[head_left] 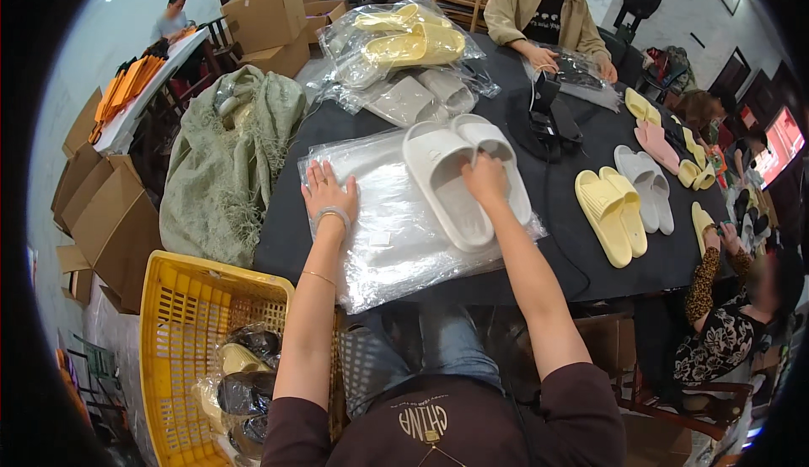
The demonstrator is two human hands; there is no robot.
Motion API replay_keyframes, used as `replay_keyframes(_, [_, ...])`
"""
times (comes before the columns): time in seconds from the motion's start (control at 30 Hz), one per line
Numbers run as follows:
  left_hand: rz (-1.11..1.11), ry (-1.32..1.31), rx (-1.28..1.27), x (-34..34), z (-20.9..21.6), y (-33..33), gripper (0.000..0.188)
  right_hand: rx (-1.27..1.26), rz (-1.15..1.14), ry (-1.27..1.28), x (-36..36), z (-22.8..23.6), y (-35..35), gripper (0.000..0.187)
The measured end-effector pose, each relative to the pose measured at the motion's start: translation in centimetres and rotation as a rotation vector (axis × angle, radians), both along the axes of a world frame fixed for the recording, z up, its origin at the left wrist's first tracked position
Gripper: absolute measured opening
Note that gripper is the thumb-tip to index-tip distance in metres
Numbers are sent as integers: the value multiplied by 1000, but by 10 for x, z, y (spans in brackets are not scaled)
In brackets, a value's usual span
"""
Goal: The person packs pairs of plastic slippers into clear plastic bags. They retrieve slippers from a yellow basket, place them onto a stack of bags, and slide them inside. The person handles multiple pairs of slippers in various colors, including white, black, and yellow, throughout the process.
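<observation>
My left hand (329, 191) lies flat with its fingers spread on the left part of a stack of clear plastic bags (379, 256). In my right hand (485, 179) is a pair of white slide slippers (431, 154), gripped where the two meet near the straps. The pair is over the right part of the stack, toes pointing away from me; whether it touches the bags I cannot tell. Some fingertips are hidden by the slippers. Beyond them lie grey slippers in clear bags (404, 102), with bagged yellow slippers (417, 44) piled above.
A black tape dispenser-like device (552, 122) stands right of the slippers on the dark table (556, 223). Yellow slippers (611, 214) and grey-white slippers (645, 187) sit farther right. A yellow crate (173, 332) and a green sack (227, 172) are at left. Co-workers sit across and at right.
</observation>
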State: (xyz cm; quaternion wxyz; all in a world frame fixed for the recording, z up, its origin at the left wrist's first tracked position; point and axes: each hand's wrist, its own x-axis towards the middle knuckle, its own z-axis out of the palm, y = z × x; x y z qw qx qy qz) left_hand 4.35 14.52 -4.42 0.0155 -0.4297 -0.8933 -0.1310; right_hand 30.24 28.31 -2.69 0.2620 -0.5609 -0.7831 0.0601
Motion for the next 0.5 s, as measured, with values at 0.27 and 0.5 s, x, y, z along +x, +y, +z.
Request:
replay_keyframes(0.27, [-2,15,4,3,1,0,71,5,-62,27,7,-3,5,45])
replay_keyframes(0.5, [0,20,-28,5,4,0,70,3,-74,36,5,-8,7,44])
